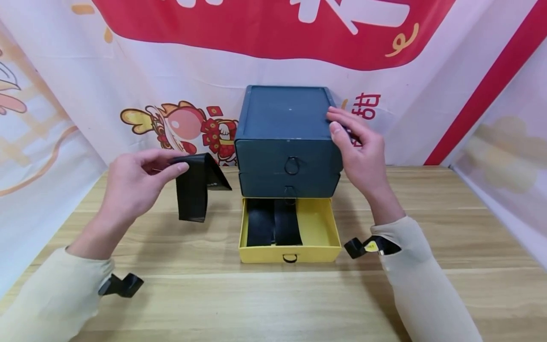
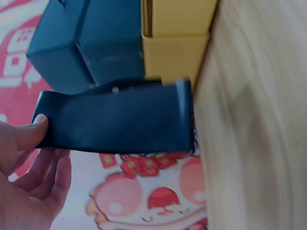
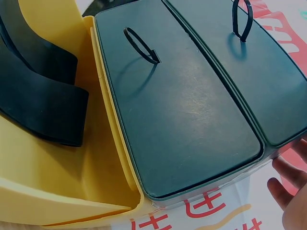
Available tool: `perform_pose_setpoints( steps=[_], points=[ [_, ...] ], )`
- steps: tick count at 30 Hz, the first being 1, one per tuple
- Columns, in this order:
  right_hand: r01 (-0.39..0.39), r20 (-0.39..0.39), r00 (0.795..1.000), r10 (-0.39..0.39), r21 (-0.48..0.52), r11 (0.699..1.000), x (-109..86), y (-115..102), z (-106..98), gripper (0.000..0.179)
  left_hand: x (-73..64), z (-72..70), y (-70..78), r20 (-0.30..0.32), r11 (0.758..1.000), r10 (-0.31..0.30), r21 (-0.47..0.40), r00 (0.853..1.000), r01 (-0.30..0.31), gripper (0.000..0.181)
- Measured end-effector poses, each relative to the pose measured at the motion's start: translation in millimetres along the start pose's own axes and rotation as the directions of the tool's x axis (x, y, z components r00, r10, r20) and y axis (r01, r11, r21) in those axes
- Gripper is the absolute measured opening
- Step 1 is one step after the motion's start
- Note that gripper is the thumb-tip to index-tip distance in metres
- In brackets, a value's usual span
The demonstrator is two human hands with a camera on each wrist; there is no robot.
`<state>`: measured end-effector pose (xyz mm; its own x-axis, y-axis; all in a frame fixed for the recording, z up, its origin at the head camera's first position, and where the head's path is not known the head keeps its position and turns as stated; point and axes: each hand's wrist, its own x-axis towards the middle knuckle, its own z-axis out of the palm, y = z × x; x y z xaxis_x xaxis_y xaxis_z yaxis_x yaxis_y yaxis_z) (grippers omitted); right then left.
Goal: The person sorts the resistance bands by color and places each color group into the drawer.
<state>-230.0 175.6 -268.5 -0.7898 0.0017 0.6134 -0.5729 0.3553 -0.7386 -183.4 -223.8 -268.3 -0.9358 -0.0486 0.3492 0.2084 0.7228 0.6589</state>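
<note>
In the head view my left hand pinches a folded black strip, leather-like and glossy, between thumb and fingers. The strip hangs in the air left of the drawer unit, its far end bent over. The left wrist view shows the strip stretched out from my thumb. My right hand rests against the upper right edge of the dark blue drawer unit. Below the blue drawers, the yellow drawer is pulled out. Two black strips lie side by side in its left part.
The unit stands on a wooden table, against a printed cloth backdrop. Small black loop pulls stick out from the drawer fronts. Black wrist cameras are strapped at both sleeves.
</note>
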Motion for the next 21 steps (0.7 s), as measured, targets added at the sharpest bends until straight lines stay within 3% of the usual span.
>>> perform_pose_setpoints(
  steps=[5, 11, 18, 21],
  points=[
    [-0.004, -0.001, 1.0, 0.004, -0.003, 1.0, -0.1, 0, 0, 0.04, -9.8, -0.4, 23.4, -0.021, 0.996, 0.089, 0.0, 0.996, -0.089, 0.027],
    [0.001, -0.002, 1.0, -0.001, 0.004, 1.0, 0.3, 1, 0, 0.039, -25.0, 1.1, 52.0, -0.069, 0.976, 0.216, -0.02, 0.974, -0.218, 0.023],
    [0.001, -0.003, 1.0, -0.001, 0.003, 1.0, 0.5, 0, 0, 0.039, -38.6, 9.1, 80.3, -0.088, 0.952, 0.297, -0.049, 0.951, -0.302, 0.023],
    [-0.002, -0.004, 1.0, 0.002, 0.002, 1.0, 0.4, 0, 0, 0.039, -41.8, 16.6, 89.9, -0.084, 0.945, 0.308, -0.084, 0.948, -0.315, 0.022]
  ],
)
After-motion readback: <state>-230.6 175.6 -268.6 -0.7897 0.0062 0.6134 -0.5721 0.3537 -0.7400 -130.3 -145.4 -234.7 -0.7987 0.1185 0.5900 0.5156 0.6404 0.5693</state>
